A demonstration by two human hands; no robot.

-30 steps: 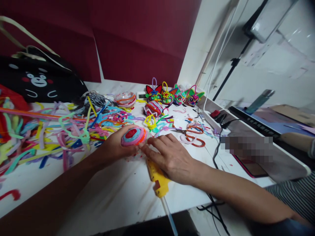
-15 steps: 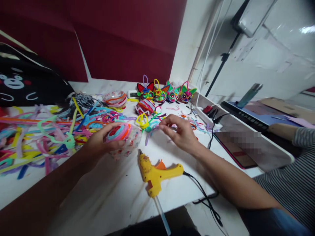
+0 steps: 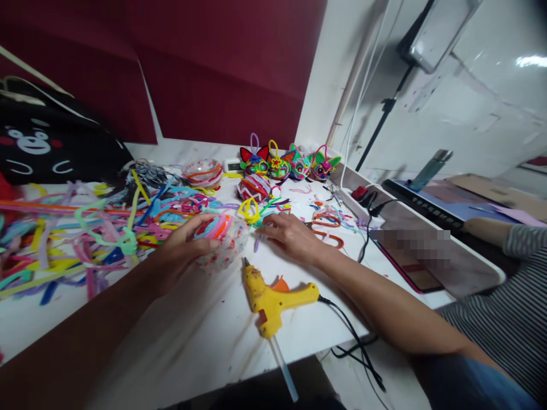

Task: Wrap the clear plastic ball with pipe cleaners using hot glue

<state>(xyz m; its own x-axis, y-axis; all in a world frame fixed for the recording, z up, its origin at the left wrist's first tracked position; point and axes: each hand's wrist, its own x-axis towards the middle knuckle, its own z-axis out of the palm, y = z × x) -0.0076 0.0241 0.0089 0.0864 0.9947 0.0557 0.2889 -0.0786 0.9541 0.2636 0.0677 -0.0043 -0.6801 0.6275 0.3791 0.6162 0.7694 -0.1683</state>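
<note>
White desk (image 3: 183,336), glue gun (image 3: 268,299) near its front edge; left hand (image 3: 182,247) clasps the striped ball (image 3: 226,245) just beside the nozzle (image 3: 246,263): one drift, possible burn, if it's hot! Right hand (image 3: 294,236): can't tell its grip.

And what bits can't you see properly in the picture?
All in the head view:
Ball: left side covered by the left hand.
Right hand: it blocks whether its fingertips pinch anything.
Scissors: blade tips hidden behind that hand.
Black bag: left end cut off by the edge.
White gadget: display too small.
</note>
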